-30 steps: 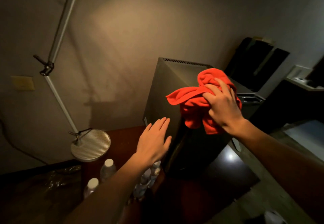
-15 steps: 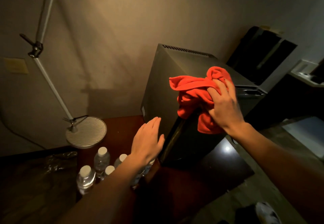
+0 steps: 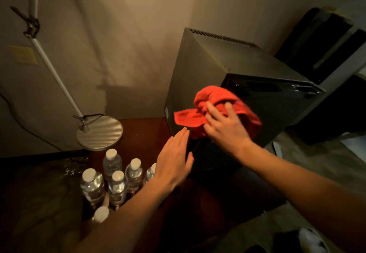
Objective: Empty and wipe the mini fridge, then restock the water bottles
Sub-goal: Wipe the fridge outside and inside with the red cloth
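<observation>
A red cloth (image 3: 215, 110) is pressed by the right hand (image 3: 223, 126) against the mini fridge (image 3: 247, 70) door at frame centre, apparently shut; wiping is judged underway. The left hand (image 3: 174, 161) hovers flat, holding nothing. Water bottles (image 3: 118, 175) wait lower left for restocking.

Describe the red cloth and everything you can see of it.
The red cloth is a soft, fleecy-looking rag, bunched into folds, one flap sticking out toward the left. The right hand presses it with spread fingers against the upper left corner of the mini fridge, on its glossy black door. Motion blur hides finer texture. The left hand lies just below it, apparently not touching the cloth.
</observation>
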The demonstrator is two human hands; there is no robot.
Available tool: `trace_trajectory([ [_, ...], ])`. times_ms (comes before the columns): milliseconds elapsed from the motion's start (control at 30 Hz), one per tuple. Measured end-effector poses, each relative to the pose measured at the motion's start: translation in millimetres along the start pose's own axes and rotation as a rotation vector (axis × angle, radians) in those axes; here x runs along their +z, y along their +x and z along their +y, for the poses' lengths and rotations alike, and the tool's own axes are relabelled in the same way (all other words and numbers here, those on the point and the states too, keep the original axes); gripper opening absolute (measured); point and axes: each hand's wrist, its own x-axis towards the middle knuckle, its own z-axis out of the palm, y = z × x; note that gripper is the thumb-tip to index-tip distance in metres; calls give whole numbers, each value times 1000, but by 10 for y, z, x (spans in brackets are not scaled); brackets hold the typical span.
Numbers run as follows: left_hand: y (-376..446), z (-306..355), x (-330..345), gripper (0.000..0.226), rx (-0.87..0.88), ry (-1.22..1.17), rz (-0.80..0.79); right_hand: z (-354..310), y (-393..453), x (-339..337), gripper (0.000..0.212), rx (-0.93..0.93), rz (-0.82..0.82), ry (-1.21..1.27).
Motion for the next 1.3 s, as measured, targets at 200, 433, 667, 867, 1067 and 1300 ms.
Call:
trace_trajectory([
  [200, 15, -303, 66, 68, 81, 181, -9, -794, 55, 434, 26, -107, -299, 110],
  [433, 40, -551, 36, 66, 56, 289, -3, -1515, -34, 831, 48, -183, -552, 192],
  [667, -50, -637, 219, 66, 71, 282, -114, -1906, -384, 1078, 49, -340, -579, 223],
  [867, 22, -628, 249, 66, 81, 303, -149, -1556, -390, 1115, 46, -306, -427, 243],
  [1067, 149, -584, 178, 67, 4, 307, -99, -758, -195, 600, 17, 141, 80, 272],
  [1300, 222, -687, 175, 67, -33, 327, -65, -793, 29, 625, 31, 194, 8, 165],
])
